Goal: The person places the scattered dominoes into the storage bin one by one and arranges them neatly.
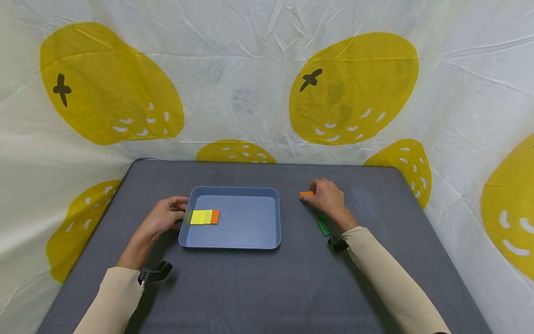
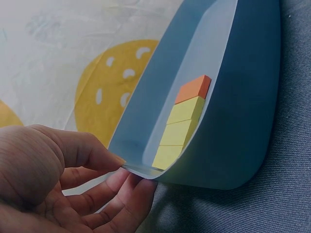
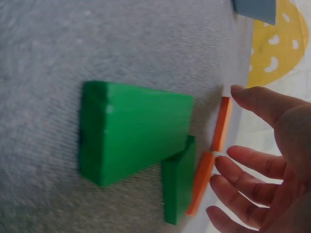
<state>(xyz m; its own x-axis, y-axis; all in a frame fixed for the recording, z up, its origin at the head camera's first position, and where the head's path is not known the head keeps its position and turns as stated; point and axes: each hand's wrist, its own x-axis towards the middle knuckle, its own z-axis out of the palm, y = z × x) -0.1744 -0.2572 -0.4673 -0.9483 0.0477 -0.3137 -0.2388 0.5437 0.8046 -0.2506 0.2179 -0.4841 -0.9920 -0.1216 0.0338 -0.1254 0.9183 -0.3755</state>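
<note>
My left hand (image 1: 160, 217) pinches the left rim of a blue-grey tray (image 1: 250, 227); in the left wrist view the thumb lies over the rim and fingers sit outside it. Inside the tray, several yellow blocks (image 1: 201, 217) and one orange block (image 1: 215, 217) form a row. To the right of the tray, my right hand (image 1: 327, 199) reaches to an orange block (image 3: 221, 124), thumb at one end and fingertips near the other, without a plain grip. Another orange block (image 3: 200, 182) and two green blocks, a near one (image 3: 146, 131) and a farther one (image 3: 180, 184), lie close by.
A dark grey cloth-covered table (image 1: 250, 287) carries everything. Behind and beside it hangs a white curtain (image 1: 233, 93) with large yellow fruit prints. Black bands (image 1: 155, 272) are on both wrists.
</note>
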